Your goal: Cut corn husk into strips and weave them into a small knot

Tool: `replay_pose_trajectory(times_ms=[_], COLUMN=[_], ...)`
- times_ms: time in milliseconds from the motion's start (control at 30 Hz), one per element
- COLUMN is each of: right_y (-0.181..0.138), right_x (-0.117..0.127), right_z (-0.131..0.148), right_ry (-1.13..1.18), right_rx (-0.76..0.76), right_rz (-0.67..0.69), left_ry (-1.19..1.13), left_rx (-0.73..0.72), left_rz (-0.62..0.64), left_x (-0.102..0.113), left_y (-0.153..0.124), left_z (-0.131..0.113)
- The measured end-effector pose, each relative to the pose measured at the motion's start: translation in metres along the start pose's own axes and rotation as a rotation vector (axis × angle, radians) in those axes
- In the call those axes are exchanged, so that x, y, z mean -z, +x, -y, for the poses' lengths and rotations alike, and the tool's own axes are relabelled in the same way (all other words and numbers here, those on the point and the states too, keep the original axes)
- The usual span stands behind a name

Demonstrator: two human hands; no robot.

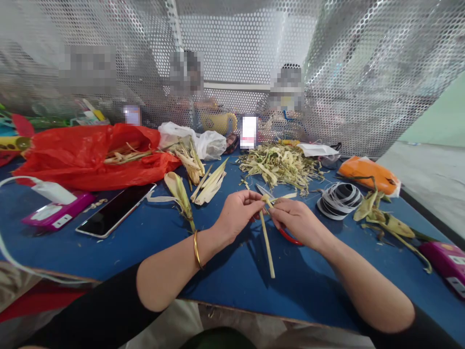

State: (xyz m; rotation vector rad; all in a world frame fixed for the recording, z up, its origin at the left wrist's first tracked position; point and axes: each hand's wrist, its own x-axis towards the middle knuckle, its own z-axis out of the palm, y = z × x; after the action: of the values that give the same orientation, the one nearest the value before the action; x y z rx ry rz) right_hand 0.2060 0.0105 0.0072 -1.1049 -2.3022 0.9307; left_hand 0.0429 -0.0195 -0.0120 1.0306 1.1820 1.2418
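Blue table (232, 276): red bag (72, 157) far left, phone (115, 210) left, leaf scraps (278, 165) far middle, tape roll (339, 196) right.

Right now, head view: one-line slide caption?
Left hand and right hand pinch a pale leaf strip at the blue table; shredded leaf pile behind.

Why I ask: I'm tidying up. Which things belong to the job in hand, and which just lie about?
Job: strip, held by left hand and right hand; scissors; leaf pile; red bag.
Lying about: phone; pink box; orange pack; white bag.
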Motion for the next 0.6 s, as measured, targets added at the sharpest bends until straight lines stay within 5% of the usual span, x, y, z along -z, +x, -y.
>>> replay_pose_trajectory(times_ms=[600], right_y=[-0.0023], right_x=[0.0002], right_z=[0.0035], right_ry=[-0.039], right_rx=[0.095], right_rz=[-0.011], left_ry=[0.04], left_rx=[-0.021], left_rz=[-0.001], left_x=[0.0012], left_y=[-0.0001], left_z=[-0.0029])
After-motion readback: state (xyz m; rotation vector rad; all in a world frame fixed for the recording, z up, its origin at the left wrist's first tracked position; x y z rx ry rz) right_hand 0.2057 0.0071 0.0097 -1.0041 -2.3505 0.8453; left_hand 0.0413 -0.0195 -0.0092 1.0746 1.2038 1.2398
